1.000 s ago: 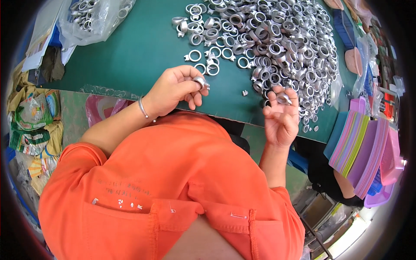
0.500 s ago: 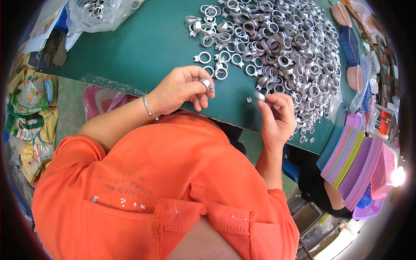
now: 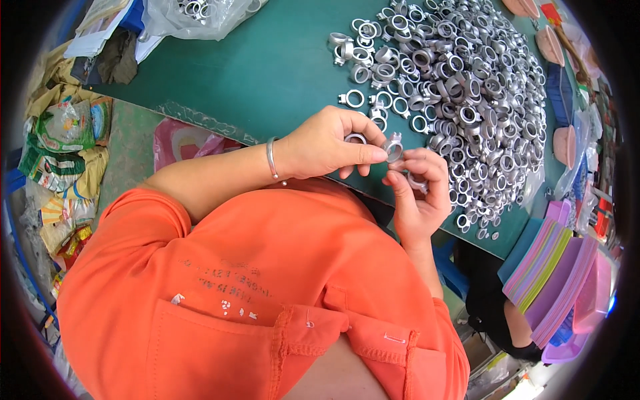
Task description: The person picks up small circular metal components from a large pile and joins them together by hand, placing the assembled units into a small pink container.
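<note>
Between thumb and forefinger my left hand point(image 3: 333, 143) pinches a small silver metal ring clamp point(image 3: 394, 151) with a lug on its rim, held upright above the table edge. My right hand point(image 3: 421, 193) is closed just beside it, its fingertips at the ring's lower right side. Curled in the right fingers is a second metal ring point(image 3: 418, 182), partly hidden. Another ring point(image 3: 355, 139) shows by the left fingers; whether it is held or lies behind them I cannot tell. Beyond the hands, a large heap of the same rings point(image 3: 470, 93) covers the table's right side.
The green table point(image 3: 253, 80) has a worn near edge. A clear plastic bag point(image 3: 193, 20) with rings lies at the far left, near papers point(image 3: 100, 30). Pink baskets point(image 3: 563, 147) line the far right. Stacked coloured sheets point(image 3: 547, 273) stand at the near right.
My hands have come together, the left moving right to meet the right. The ring clamp in the left hand is now upright between them. The whole view has shifted slightly.
</note>
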### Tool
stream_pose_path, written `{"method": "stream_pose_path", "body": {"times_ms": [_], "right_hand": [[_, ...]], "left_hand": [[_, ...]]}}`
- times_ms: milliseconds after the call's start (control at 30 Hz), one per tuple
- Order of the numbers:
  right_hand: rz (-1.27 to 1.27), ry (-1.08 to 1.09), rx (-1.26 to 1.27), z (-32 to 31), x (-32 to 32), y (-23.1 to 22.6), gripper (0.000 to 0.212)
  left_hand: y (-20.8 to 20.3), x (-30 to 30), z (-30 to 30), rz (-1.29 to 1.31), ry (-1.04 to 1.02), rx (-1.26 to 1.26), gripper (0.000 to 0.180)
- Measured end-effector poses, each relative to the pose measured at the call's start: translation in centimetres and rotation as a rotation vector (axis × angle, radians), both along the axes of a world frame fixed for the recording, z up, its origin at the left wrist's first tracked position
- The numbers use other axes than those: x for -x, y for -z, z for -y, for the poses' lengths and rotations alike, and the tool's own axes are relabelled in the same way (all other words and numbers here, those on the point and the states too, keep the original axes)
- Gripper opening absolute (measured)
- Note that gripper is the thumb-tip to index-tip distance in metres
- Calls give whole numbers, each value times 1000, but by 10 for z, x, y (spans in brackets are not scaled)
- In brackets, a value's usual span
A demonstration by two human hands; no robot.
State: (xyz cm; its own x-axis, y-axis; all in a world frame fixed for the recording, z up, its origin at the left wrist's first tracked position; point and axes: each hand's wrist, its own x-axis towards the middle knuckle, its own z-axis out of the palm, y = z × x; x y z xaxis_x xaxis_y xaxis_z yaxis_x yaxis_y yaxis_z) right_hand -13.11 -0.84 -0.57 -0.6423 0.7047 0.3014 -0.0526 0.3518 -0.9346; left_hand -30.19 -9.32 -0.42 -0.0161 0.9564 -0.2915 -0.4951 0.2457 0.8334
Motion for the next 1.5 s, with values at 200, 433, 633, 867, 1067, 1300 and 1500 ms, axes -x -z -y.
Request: {"method": "stream_pose_path", "body": {"times_ms": [200,433,633,867,1067,1300,1500], "right_hand": [[181,-60,266,-3,3,-9,22],[149,-15,132,1,8,-14,16],[107,-18,55,1,7,-8,16],[60,-46,143,3,6,-5,16],[-14,-111,763,2,2,-2,18],[-421,-241,1138,-23,-6,10,29],[436,62,-232,-32,31,7,27]], "left_hand": [[0,2,3,307,0,67,17],[5,8,3,424,71,79,20],[0,5,6,142,-8,50,19],[2,0,8,-312,-112,-267,16],[1,1,9,-166,-80,-107,16],[1,16,13,-226,-255,17,16],[19,17,5,-626,-319,-141,14]]}}
